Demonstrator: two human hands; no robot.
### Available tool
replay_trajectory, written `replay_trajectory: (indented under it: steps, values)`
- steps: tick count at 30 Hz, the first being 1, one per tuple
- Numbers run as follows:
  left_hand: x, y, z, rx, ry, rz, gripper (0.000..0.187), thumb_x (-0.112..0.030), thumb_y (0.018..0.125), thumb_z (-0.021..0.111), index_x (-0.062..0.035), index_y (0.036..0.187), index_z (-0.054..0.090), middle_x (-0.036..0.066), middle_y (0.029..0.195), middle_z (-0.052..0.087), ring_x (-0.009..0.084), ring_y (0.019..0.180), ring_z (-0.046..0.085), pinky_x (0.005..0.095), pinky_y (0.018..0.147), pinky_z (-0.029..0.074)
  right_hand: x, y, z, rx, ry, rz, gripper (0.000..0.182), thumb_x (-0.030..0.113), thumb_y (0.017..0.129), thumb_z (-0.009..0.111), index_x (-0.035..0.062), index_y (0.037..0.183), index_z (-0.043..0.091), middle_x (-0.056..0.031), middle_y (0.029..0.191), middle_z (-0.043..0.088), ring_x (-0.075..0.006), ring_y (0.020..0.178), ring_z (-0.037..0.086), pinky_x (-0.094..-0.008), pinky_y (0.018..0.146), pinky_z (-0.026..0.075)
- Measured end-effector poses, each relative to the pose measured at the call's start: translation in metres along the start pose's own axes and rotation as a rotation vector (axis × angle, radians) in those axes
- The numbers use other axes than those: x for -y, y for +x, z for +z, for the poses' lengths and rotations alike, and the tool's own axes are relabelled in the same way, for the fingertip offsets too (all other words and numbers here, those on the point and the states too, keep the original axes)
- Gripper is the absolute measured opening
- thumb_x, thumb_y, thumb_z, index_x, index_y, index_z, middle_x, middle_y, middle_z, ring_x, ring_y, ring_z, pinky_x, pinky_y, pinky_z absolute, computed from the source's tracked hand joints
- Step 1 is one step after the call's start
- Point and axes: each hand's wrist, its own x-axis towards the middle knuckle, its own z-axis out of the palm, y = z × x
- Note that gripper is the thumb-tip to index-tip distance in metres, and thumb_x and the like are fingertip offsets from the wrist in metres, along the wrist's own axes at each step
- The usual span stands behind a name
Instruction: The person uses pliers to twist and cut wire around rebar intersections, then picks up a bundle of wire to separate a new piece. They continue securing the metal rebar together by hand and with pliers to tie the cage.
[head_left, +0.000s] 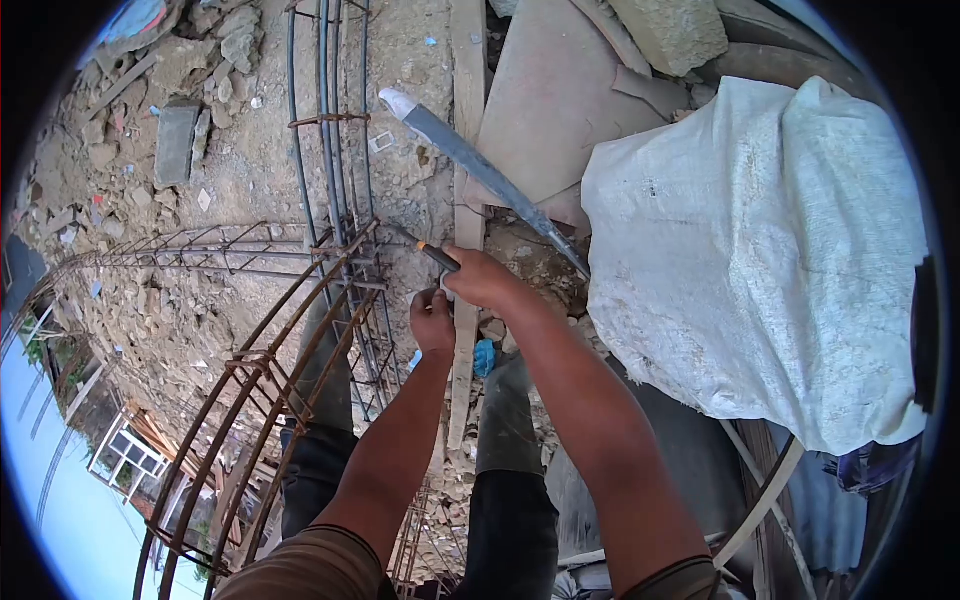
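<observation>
My right hand (478,277) is closed around a slim hand tool (436,255) with a dark handle and an orange band. Its narrow dark tip points up and left, beside the rusty rebar joint (350,262) where several steel cages cross. Just below it, my left hand (432,322) has its fingers pinched together, close to the right hand and near the tool's handle end. What sits between those fingers is too small to make out. Under both hands runs a long wooden plank (463,370). To the left, a rebar cage (262,365) with square ties slopes toward me.
A large white woven sack (730,260) bulges at the right. A grey pole (480,175) with a pale end leans across a flat slab (550,85). Rubble (150,210) covers the left ground. My boots (508,420) stand among rebar; a blue scrap (484,357) lies near the plank.
</observation>
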Motion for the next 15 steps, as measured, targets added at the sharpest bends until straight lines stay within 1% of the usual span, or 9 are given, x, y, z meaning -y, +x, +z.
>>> replay_trajectory:
  steps: [1,2,4,5,6,8,9,11,15]
  values:
    - [0.0,0.009,-0.006,-0.037,0.24,0.235,0.023,-0.021,0.095,0.057,-0.0018,0.104,0.065,0.012,0.102,0.064,0.0249,0.089,0.061,0.0391,0.077,0.05,-0.01,-0.004,-0.001,0.055,0.024,0.018,0.048,0.023,0.082,0.062,0.0036,0.126,0.061,-0.0274,0.105,0.068,-0.0412,0.101,0.066,-0.0461,0.087,0.052]
    - [-0.005,0.02,-0.009,-0.018,0.25,0.248,0.023,-0.021,0.095,0.057,-0.0018,0.104,0.065,0.012,0.102,0.064,0.0249,0.089,0.061,0.0391,0.077,0.05,-0.015,-0.013,-0.005,0.036,0.04,0.021,0.048,0.023,0.082,0.062,0.0036,0.126,0.061,-0.0274,0.105,0.068,-0.0412,0.101,0.066,-0.0461,0.087,0.052]
    - [-0.019,0.018,-0.017,-0.038,0.47,0.461,0.022,-0.016,0.096,0.058,0.0015,0.106,0.065,0.011,0.106,0.065,0.0241,0.09,0.063,0.0384,0.082,0.049,-0.034,-0.047,0.0,-0.007,0.112,0.021,0.048,0.021,0.082,0.063,0.0043,0.127,0.061,-0.0236,0.093,0.068,-0.0369,0.089,0.067,-0.0439,0.081,0.052]
    - [-0.035,0.014,-0.012,-0.006,0.438,0.451,0.03,-0.021,0.098,0.059,0.0017,0.116,0.065,0.014,0.114,0.063,0.025,0.098,0.062,0.0391,0.085,0.05,-0.054,-0.065,0.006,-0.012,0.247,0.044,0.048,0.019,0.084,0.062,0.0048,0.129,0.06,-0.0191,0.089,0.066,-0.0309,0.082,0.065,-0.0411,0.077,0.051]
    - [-0.042,0.02,0.001,-0.007,0.434,0.463,0.03,-0.021,0.098,0.059,0.0017,0.116,0.065,0.014,0.114,0.063,0.025,0.098,0.062,0.0391,0.085,0.05,-0.074,-0.082,0.016,-0.015,0.372,0.059,0.047,0.017,0.086,0.062,0.0053,0.131,0.058,-0.0145,0.084,0.064,-0.0249,0.076,0.062,-0.0382,0.074,0.05]
    - [-0.054,0.031,0.031,0.101,0.148,0.439,0.041,-0.025,0.096,0.063,0.001,0.128,0.061,0.015,0.121,0.06,0.027,0.104,0.06,0.0396,0.091,0.048,-0.093,-0.124,0.053,-0.288,0.69,-0.002,0.049,0.015,0.089,0.062,0.0075,0.136,0.054,-0.0065,0.084,0.059,-0.0147,0.072,0.054,-0.0331,0.071,0.047]
    - [-0.066,0.03,0.048,0.104,0.145,0.441,0.041,-0.025,0.096,0.063,0.001,0.128,0.061,0.015,0.121,0.06,0.027,0.104,0.06,0.0396,0.091,0.048,-0.096,-0.143,0.062,-0.293,0.689,-0.004,0.049,0.015,0.089,0.062,0.0075,0.136,0.054,-0.0065,0.084,0.059,-0.0147,0.072,0.054,-0.0331,0.071,0.047]
    - [-0.095,0.029,0.081,-0.105,0.204,0.49,0.051,-0.034,0.093,0.068,-0.0034,0.132,0.059,0.019,0.125,0.058,0.0322,0.114,0.056,0.0415,0.1,0.044,-0.104,-0.174,0.072,-0.521,0.636,0.121,0.056,0.012,0.091,0.062,0.0117,0.145,0.046,-0.0035,0.094,0.061,-0.012,0.079,0.056,-0.0309,0.074,0.047]
    - [-0.095,0.073,0.102,0.056,0.066,0.431,0.068,-0.036,0.088,0.075,-0.0031,0.142,0.05,0.019,0.143,0.049,0.0292,0.124,0.052,0.0383,0.109,0.038,-0.136,-0.192,0.097,-0.633,0.707,-0.04,0.077,0.018,0.09,0.07,0.0133,0.156,0.031,-0.0029,0.1,0.059,-0.0086,0.09,0.055,-0.0276,0.083,0.046]
